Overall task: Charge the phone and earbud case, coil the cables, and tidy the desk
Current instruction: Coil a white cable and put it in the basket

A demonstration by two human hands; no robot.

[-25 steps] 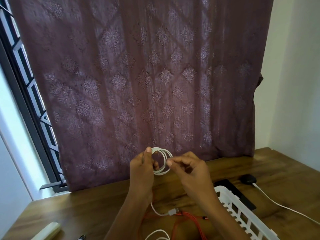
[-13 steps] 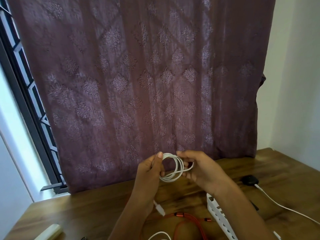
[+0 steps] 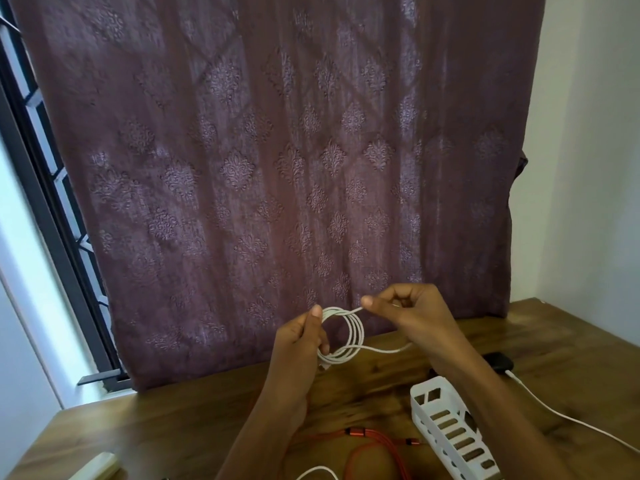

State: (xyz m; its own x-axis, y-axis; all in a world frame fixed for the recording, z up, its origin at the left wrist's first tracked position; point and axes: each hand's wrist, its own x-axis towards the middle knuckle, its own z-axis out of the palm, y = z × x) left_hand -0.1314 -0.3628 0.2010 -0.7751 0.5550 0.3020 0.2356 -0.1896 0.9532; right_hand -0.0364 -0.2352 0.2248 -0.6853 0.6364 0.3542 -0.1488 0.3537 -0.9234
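Now my left hand [image 3: 304, 341] grips the white coil [image 3: 348, 336] by its left side, up above the desk [image 3: 173, 427], and my right hand [image 3: 412, 313] pinches the coil's loose end just to the right. Below my wrists lie an orange cable [image 3: 374, 441] and a basket [image 3: 446, 427].

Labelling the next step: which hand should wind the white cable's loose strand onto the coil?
Likely right. The right hand pinches the loose strand; the left hand grips the white cable coil, steadying it.
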